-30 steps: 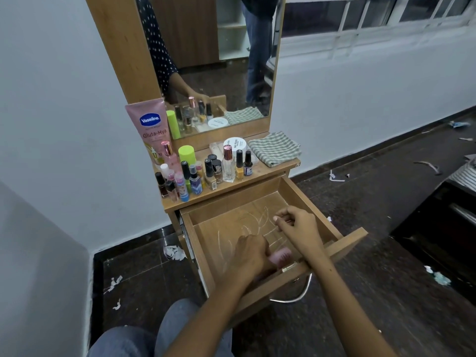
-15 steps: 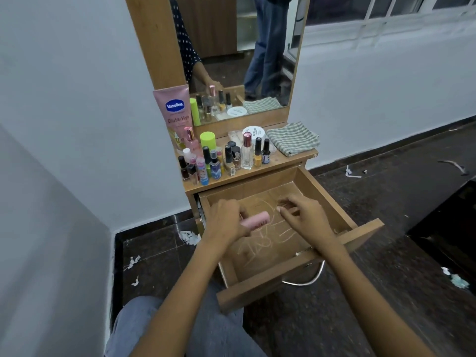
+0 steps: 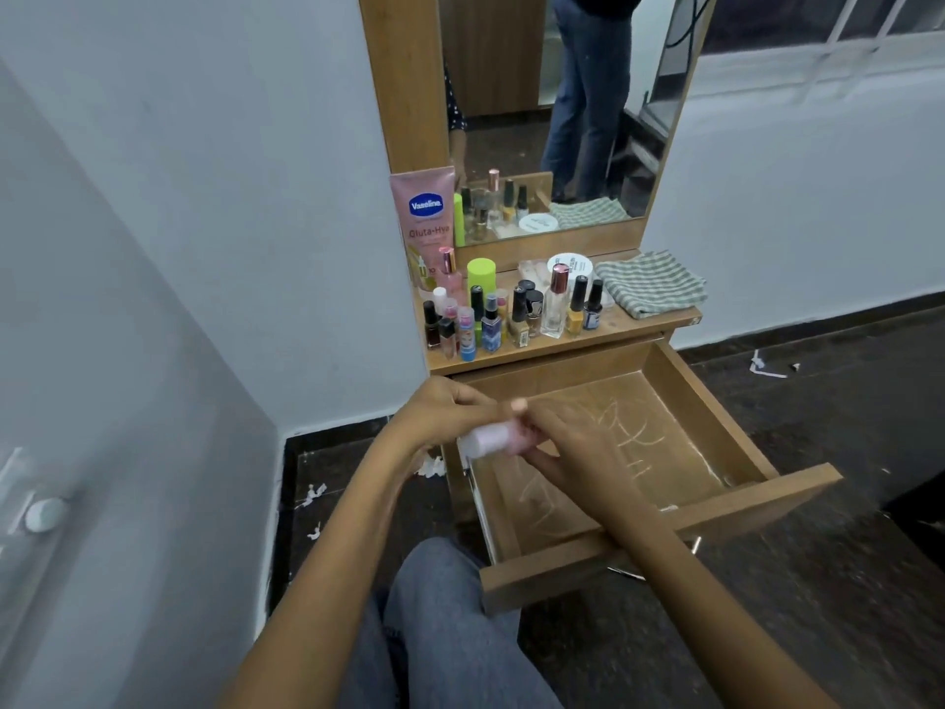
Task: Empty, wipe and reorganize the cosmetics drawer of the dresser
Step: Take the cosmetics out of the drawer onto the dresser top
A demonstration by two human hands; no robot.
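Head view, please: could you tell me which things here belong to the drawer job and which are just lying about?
Job:
open drawer
pink bottle, held by both hands: left, right
cosmetics on the dresser top
striped cloth

Lying about:
paper scraps on the floor
mirror

A pale pink cylindrical bottle (image 3: 493, 440), whitish at one end, sits between two hands. The open wooden drawer (image 3: 659, 539) is tan with white scribbled marks inside. At the dresser top's right edge lies a green-and-white checked folded cloth (image 3: 650, 283). At its back left corner stands a pink Vaseline tube (image 3: 425, 222) with a blue logo, beside a lime-green capped bottle (image 3: 481, 278).
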